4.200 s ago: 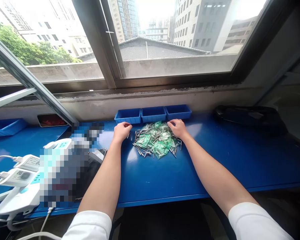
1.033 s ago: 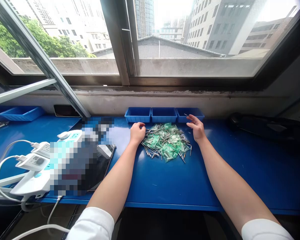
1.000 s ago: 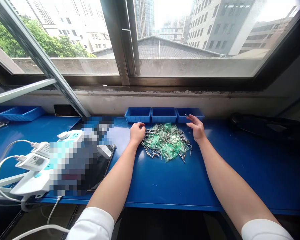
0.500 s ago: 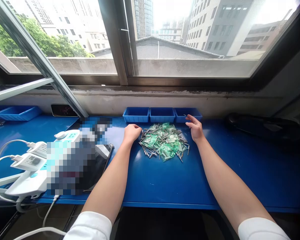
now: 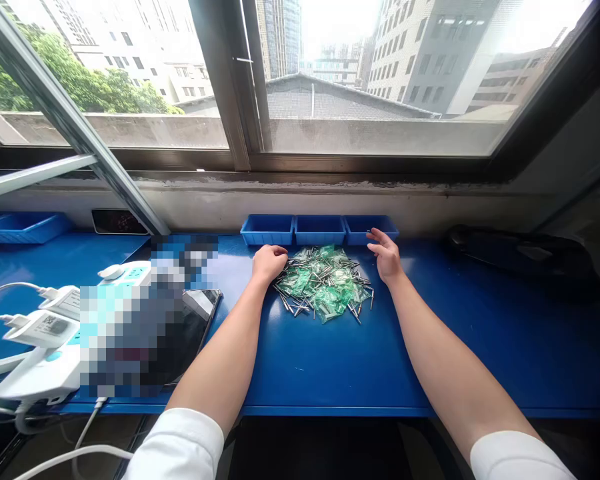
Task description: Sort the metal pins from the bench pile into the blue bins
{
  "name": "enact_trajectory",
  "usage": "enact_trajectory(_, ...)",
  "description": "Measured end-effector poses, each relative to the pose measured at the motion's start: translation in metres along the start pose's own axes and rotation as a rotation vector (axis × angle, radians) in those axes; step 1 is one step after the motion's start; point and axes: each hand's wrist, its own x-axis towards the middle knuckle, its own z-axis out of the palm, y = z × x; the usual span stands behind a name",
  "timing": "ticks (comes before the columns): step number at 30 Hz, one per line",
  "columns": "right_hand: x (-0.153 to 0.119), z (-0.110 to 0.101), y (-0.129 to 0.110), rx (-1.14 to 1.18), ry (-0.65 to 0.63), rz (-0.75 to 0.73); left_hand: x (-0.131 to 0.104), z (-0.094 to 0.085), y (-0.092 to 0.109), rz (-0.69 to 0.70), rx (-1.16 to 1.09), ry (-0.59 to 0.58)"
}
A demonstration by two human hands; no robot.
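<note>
A heap of slim metal rods [image 5: 296,305] and small green clear plastic packets [image 5: 333,301] lies on the blue table [image 5: 325,367]. My left hand [image 5: 270,263] is at the heap's upper left edge, fingers curled down and together; whatever they pinch is hidden. To the right of the heap, my right hand [image 5: 387,259] is raised in front of the right blue bin [image 5: 356,228], its thumb and fingers spread apart. A tiny speck shows by its fingertips, too small to name. The bin's inside is mostly out of sight.
A middle blue bin [image 5: 320,232] and a left blue bin [image 5: 267,232] stand in the same row by the wall. At left are a white power strip [image 5: 40,373] with chargers, a dark tablet-like device [image 5: 200,320] and another blue tray [image 5: 27,230]. A dark bag-like object [image 5: 520,260] lies right.
My left hand has shifted right against the heap. My right hand stays by the right bin; the thin rod seen at its fingertips no longer shows clearly. The view has turned slightly.
</note>
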Motion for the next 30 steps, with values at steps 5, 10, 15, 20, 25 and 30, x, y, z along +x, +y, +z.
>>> enact_trajectory(5, -0.001, 0.001, -0.002, 0.021, 0.001, 0.013, 0.004, -0.001, -0.003, 0.024, 0.054, -0.126)
enact_trajectory(10, -0.001, 0.001, -0.003, 0.044, 0.006, 0.018, 0.002, -0.005, 0.001, 0.027, 0.07, -0.162)
enact_trajectory(15, -0.002, 0.001, -0.001, 0.044, -0.014, 0.017, 0.001, -0.009, 0.006, 0.019, 0.078, -0.212)
enact_trajectory(20, -0.001, 0.002, 0.002, 0.028, -0.045, -0.005, 0.0, -0.011, 0.009, -0.005, 0.078, -0.254)
enact_trajectory(25, -0.003, 0.003, 0.002, -0.064, -0.087, -0.061, 0.0, -0.012, 0.011, -0.021, 0.087, -0.264)
enact_trajectory(30, -0.004, 0.003, 0.001, -0.171, -0.132, -0.116, 0.001, -0.009, 0.008, -0.02, 0.123, -0.249)
